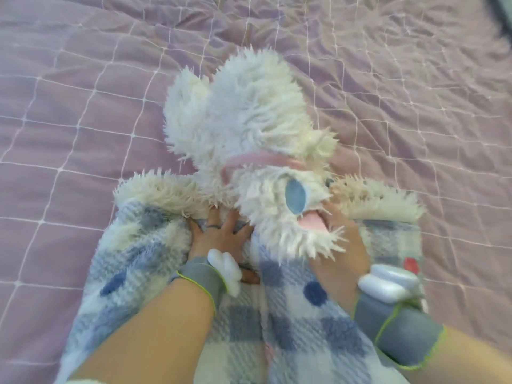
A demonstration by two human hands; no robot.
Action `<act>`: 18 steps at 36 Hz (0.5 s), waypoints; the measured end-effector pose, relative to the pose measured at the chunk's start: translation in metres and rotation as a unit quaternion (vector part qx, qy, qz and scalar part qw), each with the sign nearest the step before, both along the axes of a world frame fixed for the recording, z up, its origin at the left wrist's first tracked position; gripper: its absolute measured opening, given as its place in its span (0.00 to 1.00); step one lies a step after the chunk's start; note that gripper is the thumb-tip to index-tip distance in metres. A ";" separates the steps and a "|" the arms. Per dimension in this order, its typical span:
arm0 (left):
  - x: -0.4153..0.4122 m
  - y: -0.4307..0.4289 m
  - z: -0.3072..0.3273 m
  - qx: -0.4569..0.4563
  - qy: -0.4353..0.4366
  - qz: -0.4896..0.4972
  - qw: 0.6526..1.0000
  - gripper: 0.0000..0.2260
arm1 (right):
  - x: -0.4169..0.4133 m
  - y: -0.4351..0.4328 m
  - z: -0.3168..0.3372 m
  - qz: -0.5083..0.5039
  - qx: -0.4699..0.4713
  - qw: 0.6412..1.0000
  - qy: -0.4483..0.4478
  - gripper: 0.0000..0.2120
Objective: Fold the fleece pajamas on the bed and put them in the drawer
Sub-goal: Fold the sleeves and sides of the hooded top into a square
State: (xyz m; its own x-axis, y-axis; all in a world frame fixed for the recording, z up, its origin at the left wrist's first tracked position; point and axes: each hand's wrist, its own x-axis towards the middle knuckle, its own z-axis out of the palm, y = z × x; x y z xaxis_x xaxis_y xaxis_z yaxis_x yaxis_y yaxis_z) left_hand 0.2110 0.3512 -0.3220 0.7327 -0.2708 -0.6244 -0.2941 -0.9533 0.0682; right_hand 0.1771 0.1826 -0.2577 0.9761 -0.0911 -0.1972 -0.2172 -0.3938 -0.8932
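Note:
The fleece pajamas (302, 336) lie on the bed, a blue and white checked body with dark blue dots and shaggy white trim. Its white fluffy hood (249, 112) has a blue eye patch and a pink tongue, and it stands raised and blurred above the collar. My left hand (219, 239) presses flat on the checked fabric just below the collar, fingers spread. My right hand (340, 259) reaches up into the hood's lower edge. Its fingers are hidden in the fluff and appear to grip the hood.
A quilted lilac bedspread (83, 106) with white stitched squares fills the view around the pajamas. Both my wrists wear grey bands with white devices. A dark edge shows at the top right corner. No drawer is in view.

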 end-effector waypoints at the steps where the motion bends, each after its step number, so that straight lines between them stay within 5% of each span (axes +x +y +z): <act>1: 0.001 0.002 0.003 -0.007 0.010 0.014 1.000 0.42 | -0.006 0.000 -0.001 0.019 -0.021 1.000 -0.003 0.12; 3: -0.004 0.007 0.018 -0.095 0.009 0.094 0.991 0.32 | -0.013 -0.001 0.001 -0.002 -0.048 0.999 0.021 0.12; 6: -0.002 0.016 0.045 -0.294 -0.085 0.294 0.905 0.12 | 0.006 0.005 0.004 -0.078 -0.066 0.994 -0.029 0.04; 7: 0.003 0.016 0.052 -0.319 -0.116 0.304 0.890 0.14 | 0.019 0.004 0.001 -0.096 -0.060 0.993 -0.029 0.08; 9: 0.013 0.010 0.063 -0.363 -0.124 0.300 0.873 0.18 | 0.035 0.008 0.006 -0.133 -0.006 0.990 0.047 0.36; 11: 0.025 -0.002 0.073 -0.443 -0.091 0.324 0.831 0.19 | 0.047 0.004 0.002 -0.151 0.077 0.983 0.073 0.47; 15: 0.047 -0.028 0.074 -0.569 0.024 0.431 0.700 0.20 | 0.054 0.004 0.010 -0.124 0.188 0.963 0.150 0.27; 18: 0.049 -0.033 0.070 -0.563 0.074 0.481 0.668 0.25 | 0.059 0.009 0.015 -0.113 0.277 0.936 0.184 0.13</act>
State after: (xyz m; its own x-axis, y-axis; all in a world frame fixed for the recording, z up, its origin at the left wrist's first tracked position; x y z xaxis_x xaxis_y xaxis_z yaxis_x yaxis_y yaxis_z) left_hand 0.2596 0.3182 -0.2523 0.8585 -0.0782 -0.5068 0.5072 -0.0163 0.8617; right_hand 0.2361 0.1915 -0.2423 0.8010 -0.0718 -0.5944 -0.5720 0.2013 -0.7952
